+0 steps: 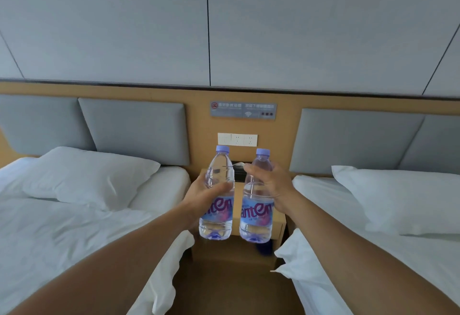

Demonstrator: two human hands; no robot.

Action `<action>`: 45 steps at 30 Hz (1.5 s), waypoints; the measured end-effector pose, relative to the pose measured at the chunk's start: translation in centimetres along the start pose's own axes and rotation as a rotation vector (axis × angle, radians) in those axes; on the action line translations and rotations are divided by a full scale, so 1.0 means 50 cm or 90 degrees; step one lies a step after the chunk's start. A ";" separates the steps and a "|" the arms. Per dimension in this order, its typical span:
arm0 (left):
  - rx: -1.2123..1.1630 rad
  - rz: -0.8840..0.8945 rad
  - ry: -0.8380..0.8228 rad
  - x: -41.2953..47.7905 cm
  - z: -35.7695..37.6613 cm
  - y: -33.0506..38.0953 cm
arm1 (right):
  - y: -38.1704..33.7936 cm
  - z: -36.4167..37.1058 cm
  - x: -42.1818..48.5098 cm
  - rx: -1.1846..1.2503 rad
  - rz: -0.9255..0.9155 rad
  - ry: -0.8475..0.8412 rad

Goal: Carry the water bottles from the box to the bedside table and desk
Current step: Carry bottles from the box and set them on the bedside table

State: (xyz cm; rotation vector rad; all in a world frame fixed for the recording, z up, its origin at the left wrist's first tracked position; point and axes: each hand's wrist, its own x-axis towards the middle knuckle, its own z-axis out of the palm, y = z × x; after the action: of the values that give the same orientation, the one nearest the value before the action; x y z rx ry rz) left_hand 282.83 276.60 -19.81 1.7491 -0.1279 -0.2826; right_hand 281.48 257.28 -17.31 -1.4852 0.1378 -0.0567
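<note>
Grey wall panels above a wooden headboard wall close the room behind two beds. Both water bottles are in the air in front of me, upright and just beside each other, before the small wooden counter [237,197] that stands between the beds. The left bottle [220,169] is held by my left grip [204,195], with the thumb across its front and the fingers curled behind it. The right bottle [256,215] is held by my right grip [271,183], which closes around its upper half from the right side. Both bottles have a lilac cap, clear water and a blue label with purple letters. On the counter behind them lies a dark object [239,171] that I cannot identify. On the wall above it are a white socket panel [237,139] and a grey sign [242,110]. The left bed [62,227] and the right bed [373,252] have white sheets, each with a white pillow before grey padded headboards.
</note>
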 end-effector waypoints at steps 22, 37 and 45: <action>-0.004 -0.092 -0.059 0.647 -0.011 -0.061 | 0.120 -0.067 0.619 -0.066 0.031 0.059; 0.062 -0.179 -0.062 1.055 0.032 -0.372 | 0.459 -0.123 0.996 -0.129 0.029 0.038; 0.126 -0.121 -0.112 1.226 0.068 -0.569 | 0.660 -0.143 1.102 -0.149 -0.026 0.068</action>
State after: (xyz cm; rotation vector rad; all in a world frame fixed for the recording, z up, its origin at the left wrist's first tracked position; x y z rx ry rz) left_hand 338.98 264.21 -55.45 1.9339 -0.1198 -0.5788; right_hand 333.63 246.26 -53.89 -1.7201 0.2062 -0.1578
